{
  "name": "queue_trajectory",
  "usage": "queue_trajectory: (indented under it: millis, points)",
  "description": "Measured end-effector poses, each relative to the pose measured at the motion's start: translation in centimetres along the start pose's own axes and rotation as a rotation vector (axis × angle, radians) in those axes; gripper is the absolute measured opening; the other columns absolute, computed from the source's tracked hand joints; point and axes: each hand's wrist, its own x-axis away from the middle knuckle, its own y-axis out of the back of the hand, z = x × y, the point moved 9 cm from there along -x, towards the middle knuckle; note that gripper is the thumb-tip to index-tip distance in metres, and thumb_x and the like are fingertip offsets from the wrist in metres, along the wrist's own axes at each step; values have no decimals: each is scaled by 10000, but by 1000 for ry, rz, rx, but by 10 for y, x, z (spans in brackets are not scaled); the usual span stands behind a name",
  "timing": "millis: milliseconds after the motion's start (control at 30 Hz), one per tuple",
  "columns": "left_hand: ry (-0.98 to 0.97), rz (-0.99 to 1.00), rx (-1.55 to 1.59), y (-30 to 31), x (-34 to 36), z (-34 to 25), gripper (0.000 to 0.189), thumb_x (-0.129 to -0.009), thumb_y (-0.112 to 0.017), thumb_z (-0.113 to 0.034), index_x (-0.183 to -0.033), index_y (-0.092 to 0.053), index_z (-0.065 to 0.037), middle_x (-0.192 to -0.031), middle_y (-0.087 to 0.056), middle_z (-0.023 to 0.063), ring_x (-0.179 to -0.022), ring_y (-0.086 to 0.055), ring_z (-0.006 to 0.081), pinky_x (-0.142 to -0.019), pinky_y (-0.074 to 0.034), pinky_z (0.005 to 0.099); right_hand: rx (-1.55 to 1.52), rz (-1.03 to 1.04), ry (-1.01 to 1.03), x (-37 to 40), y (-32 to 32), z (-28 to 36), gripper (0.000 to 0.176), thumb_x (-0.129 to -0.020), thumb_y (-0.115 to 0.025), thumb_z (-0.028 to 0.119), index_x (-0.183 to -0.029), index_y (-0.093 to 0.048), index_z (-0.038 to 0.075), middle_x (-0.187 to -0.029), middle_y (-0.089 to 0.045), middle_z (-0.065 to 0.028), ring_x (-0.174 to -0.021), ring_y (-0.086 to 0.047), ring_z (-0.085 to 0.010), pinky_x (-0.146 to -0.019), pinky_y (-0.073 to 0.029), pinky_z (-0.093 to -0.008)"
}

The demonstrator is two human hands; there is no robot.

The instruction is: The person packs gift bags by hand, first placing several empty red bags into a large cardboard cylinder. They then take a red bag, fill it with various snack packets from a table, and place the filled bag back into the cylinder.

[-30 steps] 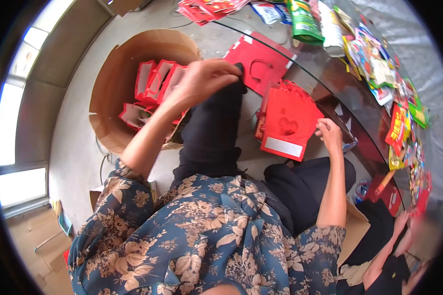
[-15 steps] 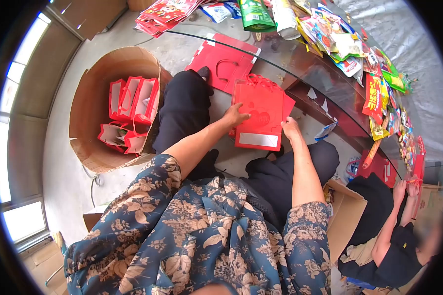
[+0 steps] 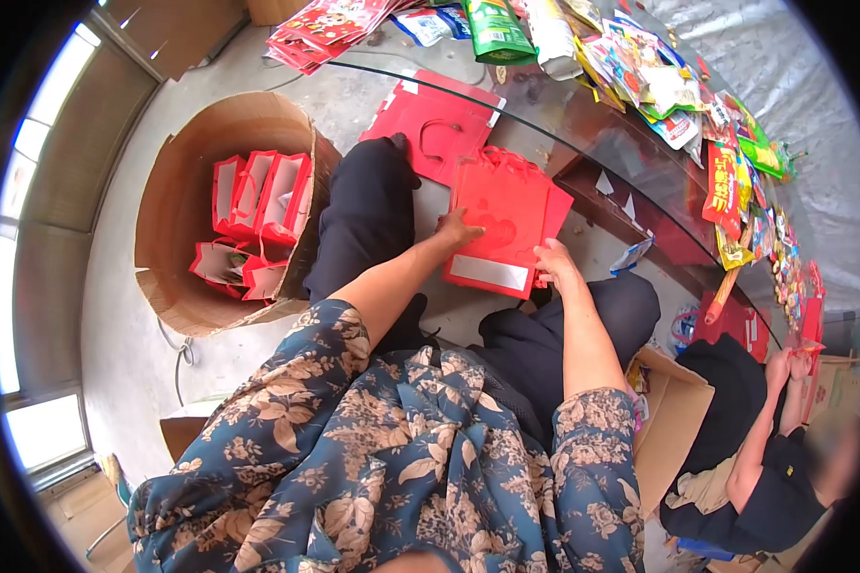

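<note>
A flat red paper gift bag (image 3: 496,222), with a heart print and a white strip along its bottom fold, lies in front of me over another red bag. My left hand (image 3: 460,230) holds its left edge, thumb on the face and the other fingers hidden behind. At its lower right edge, my right hand (image 3: 553,263) pinches the bag between thumb and fingers. Red cord handles show at the far end. Beyond my left knee, more flat red bags (image 3: 428,124) rest on the floor.
To the left, a cardboard box (image 3: 177,191) contains several opened red bags (image 3: 250,196). A glass-topped table (image 3: 583,119) curves ahead, bearing many snack packets (image 3: 659,81) and red packets (image 3: 320,33). Another open box (image 3: 674,411) stands by my right knee. A person (image 3: 769,468) sits at right.
The bag's near end has swung slightly left and tilted. My right hand has moved down along its right edge to the lower corner, while my left hand stays at the left edge.
</note>
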Motion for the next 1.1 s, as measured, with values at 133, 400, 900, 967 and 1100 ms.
queue_trajectory:
  millis: [133, 400, 900, 967, 1100]
  points:
    - [0, -64, 8, 3, -10, 13, 793, -795, -820, -254, -1437, -470, 55, -1261, -650, 213, -1071, -664, 268, -915, -543, 374, 45, 62, 7, -4, -7, -1, 569, -966, -615, 354, -1452, -480, 92, -1377, -584, -122, -1134, -620, -288, -868, -521, -465]
    - [4, -71, -126, 18, 22, -25, 708, -779, -806, -336, -1367, -557, -32, -1325, -629, 218, -1238, -600, 385, -1036, -495, 449, -164, 93, -45, -9, -4, -13, 595, -961, -647, 348, -1459, -447, 91, -1302, -572, -164, -1013, -638, -283, -884, -526, -493]
    - [-139, -244, 396, 52, 32, -55, 447, -894, -698, -385, -1171, -663, -35, -860, -698, 108, -800, -669, 226, -789, -548, 391, -341, -224, 147, 21, 36, 35, 287, -952, -583, 167, -1221, -501, 106, -945, -614, -59, -782, -708, -206, -670, -548, -348]
    - [-67, -173, 457, 55, 47, -71, 484, -916, -673, -442, -1173, -658, -32, -868, -668, 96, -790, -632, 190, -784, -544, 379, -388, -224, 165, 26, 39, 41, 220, -945, -568, 142, -1156, -513, 113, -927, -618, -49, -785, -715, -205, -662, -541, -335]
    - [-70, -108, 607, 63, 79, -106, 547, -950, -631, -498, -1222, -632, -23, -1002, -657, 124, -903, -620, 201, -839, -528, 386, -467, -293, 290, 34, 52, 52, 163, -950, -565, 136, -1108, -537, 109, -939, -624, -48, -795, -717, -191, -672, -528, -313]
